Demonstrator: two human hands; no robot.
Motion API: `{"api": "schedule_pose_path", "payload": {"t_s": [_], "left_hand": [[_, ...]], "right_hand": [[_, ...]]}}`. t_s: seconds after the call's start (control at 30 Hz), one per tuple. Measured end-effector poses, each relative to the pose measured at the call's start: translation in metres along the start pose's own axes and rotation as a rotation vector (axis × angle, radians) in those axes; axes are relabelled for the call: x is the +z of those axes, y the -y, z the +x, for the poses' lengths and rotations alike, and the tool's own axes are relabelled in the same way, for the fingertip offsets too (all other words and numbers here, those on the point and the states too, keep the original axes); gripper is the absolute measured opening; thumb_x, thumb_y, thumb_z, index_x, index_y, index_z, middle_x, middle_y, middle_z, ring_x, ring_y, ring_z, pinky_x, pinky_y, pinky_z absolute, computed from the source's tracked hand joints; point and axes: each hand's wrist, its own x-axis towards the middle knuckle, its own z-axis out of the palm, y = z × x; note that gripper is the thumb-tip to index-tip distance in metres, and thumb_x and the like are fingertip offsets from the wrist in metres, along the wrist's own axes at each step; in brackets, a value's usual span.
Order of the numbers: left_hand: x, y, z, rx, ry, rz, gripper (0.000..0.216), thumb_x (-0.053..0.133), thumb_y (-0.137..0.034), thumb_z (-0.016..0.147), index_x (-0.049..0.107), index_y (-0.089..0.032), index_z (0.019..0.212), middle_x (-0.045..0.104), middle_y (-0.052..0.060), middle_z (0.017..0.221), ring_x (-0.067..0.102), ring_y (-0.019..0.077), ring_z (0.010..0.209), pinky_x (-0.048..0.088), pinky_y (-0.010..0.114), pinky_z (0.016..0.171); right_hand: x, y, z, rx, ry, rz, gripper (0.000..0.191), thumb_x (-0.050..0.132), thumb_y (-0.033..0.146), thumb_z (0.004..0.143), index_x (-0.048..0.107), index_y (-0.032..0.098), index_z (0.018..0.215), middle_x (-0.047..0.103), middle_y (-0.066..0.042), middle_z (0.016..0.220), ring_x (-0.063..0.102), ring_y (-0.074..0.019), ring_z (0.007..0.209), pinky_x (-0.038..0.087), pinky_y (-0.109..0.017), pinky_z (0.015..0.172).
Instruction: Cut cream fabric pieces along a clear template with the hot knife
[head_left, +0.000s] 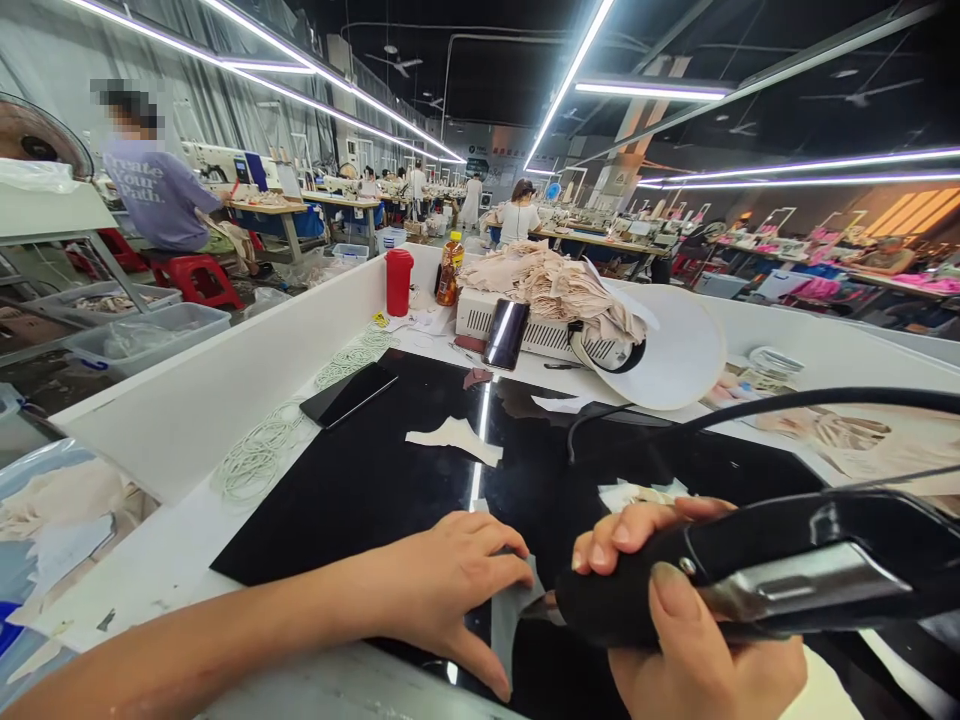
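Gripping the black tool at the near right, the right hand wraps its thick body, likely the best hold on something rigid and rather heavy; to its left, the open left hand arches beside a pale strip, probably light, limp and slippery on the glossy black board; farther off lies a cream cut piece
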Motion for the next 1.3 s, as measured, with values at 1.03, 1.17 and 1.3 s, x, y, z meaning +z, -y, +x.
{"api": "schedule_pose_path", "payload": {"t_s": [1.03,1.17,1.3], "left_hand": [[-0.012,0.004,0.002,-0.064,-0.135,0.087,0.016,0.058,-0.013,0.1,0.069,-0.017,0.111,0.067,0.008,0.124,0.059,0.0224,0.122,0.042,0.038,0.11],[-0.01,0.002,0.004,-0.044,-0.089,0.115,0.012,0.06,-0.014,0.099,0.071,-0.019,0.096,0.07,0.002,0.097,0.063,0.0185,0.099,0.047,0.032,0.096],[-0.006,-0.004,0.005,-0.028,-0.053,0.126,0.007,0.068,-0.015,0.094,0.071,-0.02,0.09,0.066,-0.001,0.089,0.061,0.016,0.089,0.047,0.029,0.089]], "right_hand": [[-0.023,0.016,-0.005,0.048,-0.046,-0.101,0.037,0.082,0.031,0.078,0.059,0.024,0.106,0.061,0.002,0.074,0.06,-0.018,0.062,0.058,-0.036,0.055],[-0.026,0.021,0.01,-0.01,-0.205,-0.176,0.039,0.083,0.023,0.067,0.062,0.024,0.1,0.062,0.003,0.07,0.059,-0.0188,0.06,0.057,-0.035,0.053],[-0.021,0.021,0.015,-0.04,-0.234,-0.168,0.036,0.08,0.022,0.068,0.063,0.024,0.1,0.062,0.004,0.069,0.058,-0.0179,0.057,0.057,-0.034,0.051]]}}
